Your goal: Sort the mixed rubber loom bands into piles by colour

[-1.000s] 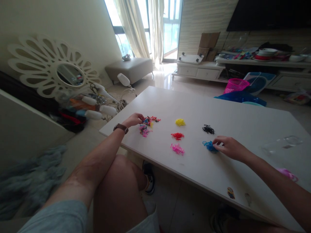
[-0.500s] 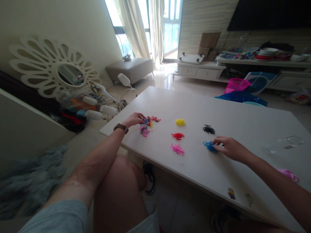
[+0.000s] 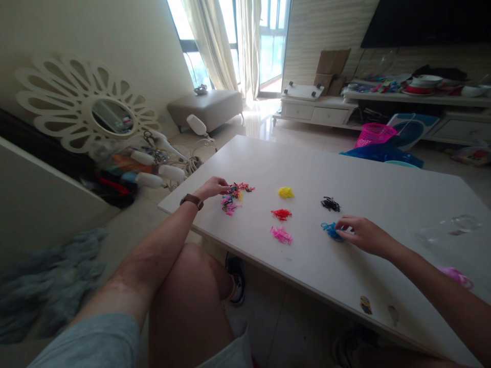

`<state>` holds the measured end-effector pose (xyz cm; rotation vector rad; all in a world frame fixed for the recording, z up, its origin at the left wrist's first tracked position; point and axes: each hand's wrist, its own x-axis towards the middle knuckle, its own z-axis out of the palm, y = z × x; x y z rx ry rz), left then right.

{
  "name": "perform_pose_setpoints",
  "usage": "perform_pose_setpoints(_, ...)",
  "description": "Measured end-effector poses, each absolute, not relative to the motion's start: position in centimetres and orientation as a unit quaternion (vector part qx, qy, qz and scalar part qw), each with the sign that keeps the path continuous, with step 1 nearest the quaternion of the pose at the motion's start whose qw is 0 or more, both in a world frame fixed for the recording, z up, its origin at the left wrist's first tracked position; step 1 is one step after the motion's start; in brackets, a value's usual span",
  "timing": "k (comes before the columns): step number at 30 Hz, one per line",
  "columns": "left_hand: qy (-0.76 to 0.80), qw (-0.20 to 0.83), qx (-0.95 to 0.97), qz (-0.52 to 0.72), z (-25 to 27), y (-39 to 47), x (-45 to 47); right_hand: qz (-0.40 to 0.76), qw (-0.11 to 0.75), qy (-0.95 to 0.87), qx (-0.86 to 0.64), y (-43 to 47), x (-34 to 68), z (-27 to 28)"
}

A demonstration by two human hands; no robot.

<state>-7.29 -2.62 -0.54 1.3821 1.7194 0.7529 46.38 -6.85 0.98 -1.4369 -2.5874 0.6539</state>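
Small rubber bands lie in heaps by colour on the white table [image 3: 264, 158]. At the left edge of a mixed-colour pile [image 3: 229, 206] is my left hand [image 3: 213, 187], with a brown-strapped watch on its wrist. Its fingers are drawn together on the bands, and what lies between the tips is too small to see. My right hand [image 3: 358, 232] pinches at the pile of blue rubber bands [image 3: 329, 230], partly covering it. Between the hands are yellow [image 3: 286, 192], red [image 3: 281, 214] and pink [image 3: 281, 235] piles. Black rubber bands [image 3: 330, 204] sit just behind the blue ones.
A clear plastic jar [image 3: 447, 230] lies on the table's right side, near a pink item [image 3: 456, 277]. A minion sticker [image 3: 365, 305] is by the front edge. Left of the table stands a lamp with white shades [image 3: 171, 173]. A pink basket [image 3: 374, 134] is beyond the table.
My left hand has shifted very slightly right over the mixed pile. My right hand stays at the blue bands, and the heaps look the same.
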Motion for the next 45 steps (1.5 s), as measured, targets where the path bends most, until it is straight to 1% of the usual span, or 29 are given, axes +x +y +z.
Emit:
perform_pose_setpoints(4, 0.662, 0.408, 0.552, 0.302, -0.4, -2.7, -7.2, 0.218, 0.06, -0.852, -0.472, -6.9, 46.3, 1.1)
perform_pose_setpoints(8, 0.661, 0.38, 0.575, 0.298, -0.4, -2.6, -7.6, 0.215, 0.062, -0.852, -0.474, -6.9, 46.3, 1.0)
perform_pose_setpoints(13, 0.663, 0.377, 0.582, 0.284, -0.9, -2.4, -7.9, 0.217, 0.048, -0.851, -0.476, -6.9, 46.4, 0.9)
perform_pose_setpoints(20, 0.692, 0.326, 0.609, 0.212, -1.3, -2.5, -6.3, 0.225, 0.04, -0.857, -0.463, -6.8, 46.5, 0.7)
perform_pose_setpoints(23, 0.702, 0.295, 0.612, 0.213, -1.2, -2.3, -6.0, 0.229, 0.045, -0.855, -0.464, -6.8, 46.4, 0.8)
perform_pose_setpoints(25, 0.703, 0.293, 0.607, 0.225, -1.1, -2.2, -6.1, 0.229, 0.048, -0.854, -0.465, -6.9, 46.4, 0.9)
perform_pose_setpoints(31, 0.675, 0.373, 0.568, 0.286, -1.1, -2.4, -6.9, 0.221, 0.045, -0.854, -0.469, -6.9, 46.4, 1.1)
perform_pose_setpoints(37, 0.679, 0.343, 0.573, 0.304, -1.2, -2.6, -7.2, 0.22, 0.052, -0.852, -0.473, -6.9, 46.3, 1.4)
perform_pose_setpoints(39, 0.678, 0.35, 0.566, 0.313, -1.2, -2.5, -7.2, 0.218, 0.051, -0.851, -0.475, -6.9, 46.3, 1.5)
perform_pose_setpoints(41, 0.664, 0.385, 0.545, 0.338, -1.3, -2.4, -7.1, 0.218, 0.051, -0.85, -0.476, -6.9, 46.3, 1.5)
perform_pose_setpoints(45, 0.604, 0.486, 0.49, 0.398, -1.3, -2.4, -6.5, 0.216, 0.059, -0.851, -0.474, -6.9, 46.4, 1.4)
